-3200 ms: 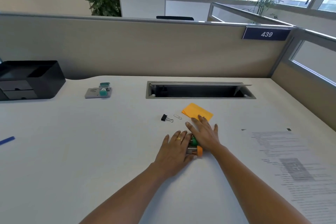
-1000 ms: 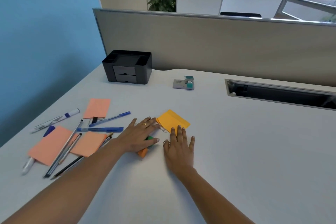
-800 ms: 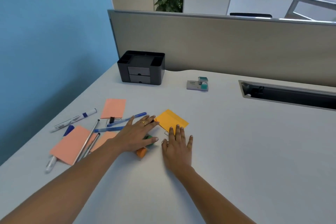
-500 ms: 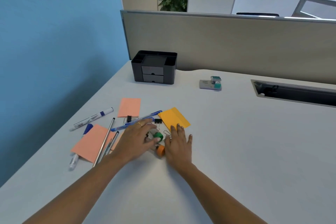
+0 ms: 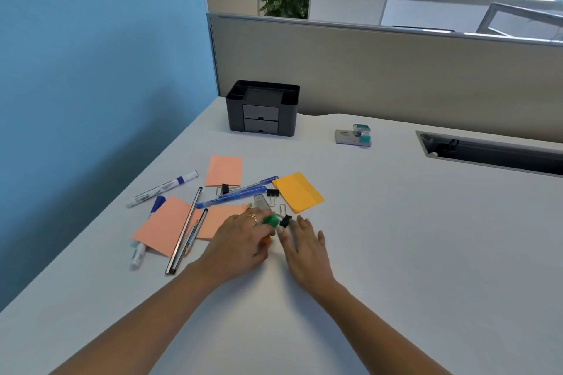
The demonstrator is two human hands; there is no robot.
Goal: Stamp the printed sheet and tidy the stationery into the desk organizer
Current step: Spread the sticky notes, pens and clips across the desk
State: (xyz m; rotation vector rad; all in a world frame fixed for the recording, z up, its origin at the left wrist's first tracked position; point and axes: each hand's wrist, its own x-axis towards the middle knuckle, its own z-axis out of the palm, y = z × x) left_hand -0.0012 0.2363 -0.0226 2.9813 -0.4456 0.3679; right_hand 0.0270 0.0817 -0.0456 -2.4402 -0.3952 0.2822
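Left grip (image 5: 243,240), fingers relaxed, rests on green-capped item (image 5: 271,220) (far end pokes out beyond it); right grip (image 5: 304,243) flat on counter (image 5: 426,253), just right.

Black organizer (image 5: 262,109) (grey drawers)

Green-capped item (image 5: 270,220) blurred, orange piece (image 5: 267,241) (mostly) under left hand (image 5: 240,245)

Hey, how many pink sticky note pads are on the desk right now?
3 pink pads: one behind the blue pens, one at the left under the silver pen, one partly covered by the left hand. More may be hidden under the hands.
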